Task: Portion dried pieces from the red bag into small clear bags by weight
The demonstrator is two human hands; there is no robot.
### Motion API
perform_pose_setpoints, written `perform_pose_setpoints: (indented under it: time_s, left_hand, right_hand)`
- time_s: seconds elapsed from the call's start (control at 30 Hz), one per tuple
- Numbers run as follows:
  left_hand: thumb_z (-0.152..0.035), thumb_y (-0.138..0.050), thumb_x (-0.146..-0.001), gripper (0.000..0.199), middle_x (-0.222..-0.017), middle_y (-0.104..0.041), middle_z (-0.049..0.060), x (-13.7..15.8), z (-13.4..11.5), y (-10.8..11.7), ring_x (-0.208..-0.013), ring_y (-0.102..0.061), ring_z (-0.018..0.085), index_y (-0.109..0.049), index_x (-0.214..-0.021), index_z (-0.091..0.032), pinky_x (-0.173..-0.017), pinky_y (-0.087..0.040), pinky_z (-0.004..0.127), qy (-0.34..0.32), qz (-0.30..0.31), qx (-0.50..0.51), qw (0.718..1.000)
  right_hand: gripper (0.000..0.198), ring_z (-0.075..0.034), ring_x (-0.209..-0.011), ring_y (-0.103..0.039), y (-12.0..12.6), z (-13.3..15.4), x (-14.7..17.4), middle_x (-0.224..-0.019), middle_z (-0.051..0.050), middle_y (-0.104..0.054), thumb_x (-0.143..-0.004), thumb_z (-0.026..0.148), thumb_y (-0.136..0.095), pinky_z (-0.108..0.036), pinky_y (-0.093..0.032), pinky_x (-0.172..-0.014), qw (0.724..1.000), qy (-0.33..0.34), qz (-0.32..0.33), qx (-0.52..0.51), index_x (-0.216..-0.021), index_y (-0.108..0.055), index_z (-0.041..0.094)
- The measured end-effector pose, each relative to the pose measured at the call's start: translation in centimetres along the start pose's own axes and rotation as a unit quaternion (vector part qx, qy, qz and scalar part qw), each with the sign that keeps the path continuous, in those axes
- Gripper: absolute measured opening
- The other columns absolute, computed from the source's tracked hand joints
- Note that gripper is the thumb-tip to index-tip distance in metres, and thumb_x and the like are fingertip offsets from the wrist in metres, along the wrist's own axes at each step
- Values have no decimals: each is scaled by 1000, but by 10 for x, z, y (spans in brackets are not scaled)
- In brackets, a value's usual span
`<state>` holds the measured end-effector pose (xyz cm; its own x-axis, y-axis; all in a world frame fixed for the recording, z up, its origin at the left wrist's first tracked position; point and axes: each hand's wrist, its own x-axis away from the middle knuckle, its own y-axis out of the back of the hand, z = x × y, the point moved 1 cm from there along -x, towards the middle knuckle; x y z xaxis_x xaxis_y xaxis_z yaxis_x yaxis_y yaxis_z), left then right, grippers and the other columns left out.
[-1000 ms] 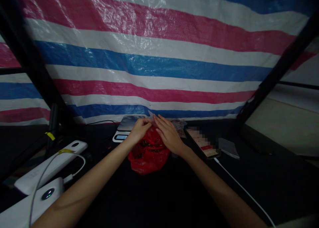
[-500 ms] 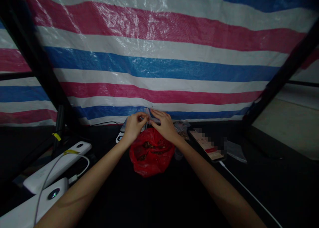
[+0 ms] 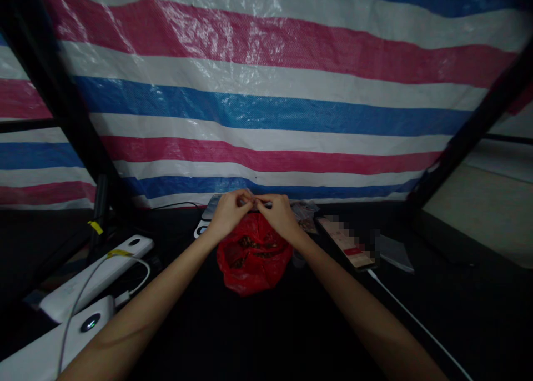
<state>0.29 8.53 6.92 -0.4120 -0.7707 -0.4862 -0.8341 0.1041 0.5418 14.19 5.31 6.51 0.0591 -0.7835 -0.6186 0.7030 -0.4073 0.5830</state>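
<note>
My left hand (image 3: 231,211) and my right hand (image 3: 277,213) meet just beyond a red plastic bag (image 3: 254,275). Thumbs and fingertips of both are pinched together on a small clear plastic bag (image 3: 250,192), mostly hidden by the fingers. The red bag lies open below my wrists, with small brown bits (image 3: 249,242) inside it. Partly behind my left hand is a small digital scale (image 3: 201,228). To the right of my right hand lie filled clear bags (image 3: 306,210), and a small clear cup (image 3: 298,257) stands by that wrist.
A phone (image 3: 345,239) with a white cable lies to the right, beside a flat clear bag (image 3: 395,253). Two white power banks (image 3: 97,278) with a looped cable lie at left. Behind the black table hangs a striped plastic sheet (image 3: 266,111) between dark frame posts.
My fingertips have drawn together and my right fingers have folded down over the small clear bag. Less of that bag shows. The red bag has stayed in place.
</note>
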Motion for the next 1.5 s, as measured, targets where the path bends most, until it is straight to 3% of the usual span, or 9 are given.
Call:
perform_pose_setpoints:
  time_s: [0.17,0.33,0.6,0.8,1.03,1.2,1.3,1.4,1.5]
  left_hand:
    - [-20,-47,-74,11,-68,-60,0,3,-8,-1,-63,-55,12,-57,-74,-16,-60,-40,22,-17,-5,-81,997]
    - [-27,-38,-83,23,-65,-59,2,7,-9,-5,-60,-55,13,-57,-75,-16,-59,-37,23,-31,-4,-141,990]
    - [-25,-40,-81,20,-63,-59,1,10,-13,-4,-58,-54,13,-56,-72,-16,-57,-34,22,-55,-13,-200,978]
    - [-24,-44,-77,16,-60,-57,0,12,-16,-5,-56,-53,13,-55,-67,-17,-57,-32,23,-15,-38,-239,970]
    - [-34,-46,-77,19,-57,-52,-2,11,-12,-4,-56,-50,15,-49,-65,-19,-53,-29,24,40,-88,-255,962]
    - [-19,-46,-74,9,-69,-52,2,15,-20,-4,-75,-49,19,-46,-65,-19,-62,-35,27,-33,-137,-291,946]
    - [-15,-47,-71,7,-88,-54,6,17,-30,-2,-88,-46,22,-50,-77,-18,-74,-38,33,-81,-159,-307,935]
    - [-15,-47,-71,25,-111,-49,7,16,-38,-1,-104,-41,24,-50,-96,-18,-91,-32,39,-148,-111,-318,930]
    - [-24,-48,-74,35,-116,-48,6,14,-38,0,-110,-39,23,-46,-109,-18,-103,-17,44,-198,-39,-322,925]
  right_hand:
    - [19,-19,-71,-64,1,1,1,-80,-4,-70,-77,20,-51,-27,-46,-68,999,10,-2,52,-81,-70,21]
    - [19,-18,-70,-64,2,2,1,-78,-5,-70,-77,21,-52,-28,-45,-69,997,27,-16,75,-82,-70,20]
    - [18,-18,-69,-64,0,2,1,-78,-4,-70,-75,21,-53,-26,-46,-67,998,-3,-33,49,-79,-70,21]
    - [18,-18,-66,-64,18,-9,-5,-72,-4,-70,-74,21,-53,-26,-46,-64,994,-64,-88,27,-76,-70,19]
    - [16,-14,-67,-63,9,9,0,-74,-1,-69,-76,24,-53,-23,-45,-66,999,5,-38,-7,-80,-68,21]
    - [14,-16,-64,-62,6,6,0,-72,-1,-69,-75,28,-55,-25,-44,-63,998,-25,-45,27,-78,-68,22]
    - [13,-16,-62,-62,9,-5,-3,-70,-2,-69,-74,26,-55,-26,-45,-62,995,-74,-66,7,-74,-68,21]
    - [10,-16,-61,-62,10,-10,-6,-66,-2,-68,-70,24,-58,-25,-46,-59,990,-111,-64,-55,-69,-67,19]
    - [8,-16,-61,-62,8,-12,-8,-65,-2,-68,-67,21,-59,-25,-47,-60,983,-127,-50,-124,-67,-66,18]
